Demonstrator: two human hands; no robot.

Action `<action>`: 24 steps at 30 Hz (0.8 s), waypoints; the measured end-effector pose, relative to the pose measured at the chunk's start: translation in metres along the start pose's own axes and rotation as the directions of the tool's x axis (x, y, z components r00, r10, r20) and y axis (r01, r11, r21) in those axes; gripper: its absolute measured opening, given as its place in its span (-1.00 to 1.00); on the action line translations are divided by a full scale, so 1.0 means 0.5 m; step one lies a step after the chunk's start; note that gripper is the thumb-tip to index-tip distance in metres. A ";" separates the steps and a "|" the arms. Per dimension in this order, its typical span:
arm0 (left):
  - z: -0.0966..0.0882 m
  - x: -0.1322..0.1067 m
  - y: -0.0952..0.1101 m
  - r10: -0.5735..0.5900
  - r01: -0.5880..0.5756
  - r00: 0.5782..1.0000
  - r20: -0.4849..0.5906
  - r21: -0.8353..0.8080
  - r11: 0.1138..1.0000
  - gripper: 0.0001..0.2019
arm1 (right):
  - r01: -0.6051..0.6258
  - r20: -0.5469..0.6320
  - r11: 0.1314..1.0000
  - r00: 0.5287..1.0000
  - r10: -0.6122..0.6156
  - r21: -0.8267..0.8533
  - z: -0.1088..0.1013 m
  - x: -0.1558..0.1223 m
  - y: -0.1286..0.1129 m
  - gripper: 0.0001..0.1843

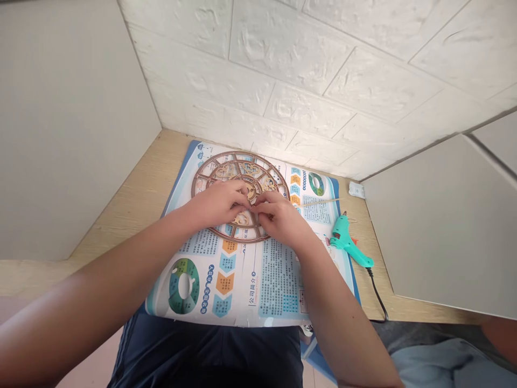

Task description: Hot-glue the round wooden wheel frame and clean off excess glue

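The bench [117,207] carries a printed sheet [244,269], and from my far seat I see the brown wheel [251,189] lying flat on it, toward the far edge and left of the sheet's middle. It is round, so I find no long axis to follow.

Both hands are over it: the left hand [220,202] enters from the left edge, the right hand [280,218] from the near right corner. Their fingers meet at the near side of the hub, directly on top of the wheel, and neither hand is clearly nearer. The fingertips of each hand are drawn close; if they are clamped on a small piece, I cannot tell.

The glue gun [347,243] lies over the sheet's right edge, nozzle toward the far edge, handle toward the near right corner. A thin stick [321,203] lies to the right of the right hand, its length running left to right. A white packet [357,189] rests near the far right corner.
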State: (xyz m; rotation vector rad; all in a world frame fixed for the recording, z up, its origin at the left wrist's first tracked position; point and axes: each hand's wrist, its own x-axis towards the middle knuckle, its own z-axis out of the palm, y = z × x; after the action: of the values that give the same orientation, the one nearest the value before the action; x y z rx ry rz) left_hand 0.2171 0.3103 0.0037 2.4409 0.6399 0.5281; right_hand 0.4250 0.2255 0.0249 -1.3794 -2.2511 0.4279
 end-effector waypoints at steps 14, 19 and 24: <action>-0.003 0.001 -0.002 -0.028 0.028 0.999 0.026 -0.007 1.000 -0.76 | -0.724 -0.403 0.686 0.651 0.643 -0.076 -0.098 -0.084 0.141 -0.69; -0.006 0.000 0.000 -0.043 0.043 0.998 0.039 -0.006 0.999 -0.76 | -0.716 -0.474 0.697 0.604 0.641 0.031 -0.171 -0.117 0.069 -0.71; -0.010 -0.004 0.005 -0.010 0.010 1.000 0.026 -0.027 1.000 -0.75 | -0.498 -0.438 0.771 0.636 0.636 0.396 -0.332 -0.216 -0.103 -0.55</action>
State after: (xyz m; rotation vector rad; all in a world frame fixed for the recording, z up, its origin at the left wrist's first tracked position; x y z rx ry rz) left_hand 0.2137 0.3094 0.0084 2.4140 0.6298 0.4968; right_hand 0.5171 0.1096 0.1662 -1.7920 -1.2107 0.4118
